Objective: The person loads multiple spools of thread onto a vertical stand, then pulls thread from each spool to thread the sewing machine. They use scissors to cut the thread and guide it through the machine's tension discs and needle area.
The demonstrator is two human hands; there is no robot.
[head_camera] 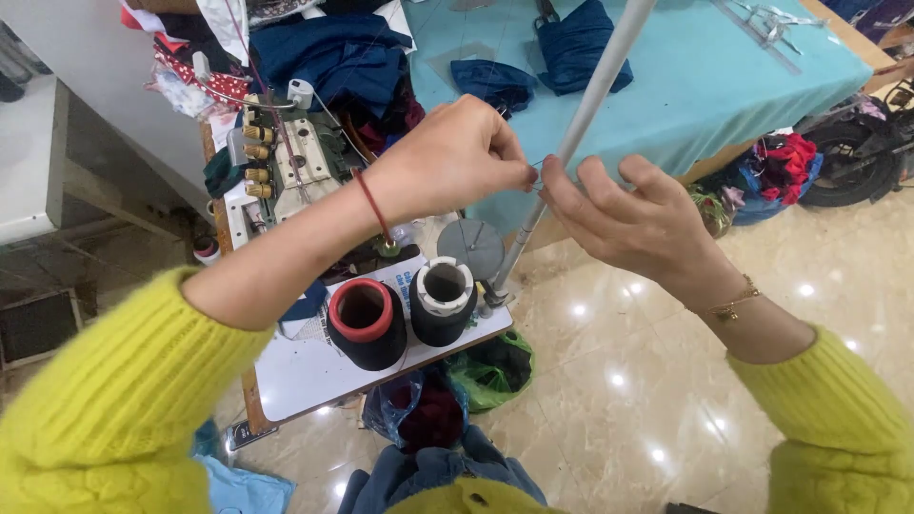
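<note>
My left hand (455,157) and my right hand (624,214) meet fingertip to fingertip, both pinching a thin thread (539,169) just beside the white upright pole (581,124) of the thread stand. Below them stand two black thread cones: one with a red rim (366,324), one with a white rim (443,300). They sit on the white stand plate (305,371). An empty grey spool disc (472,247) is beside them.
A pale sewing machine (286,162) with brass tension knobs stands on the left. Blue cloth pieces (571,48) lie on a teal table (724,86). Bags of fabric scraps (490,371) sit on the shiny tile floor (647,400).
</note>
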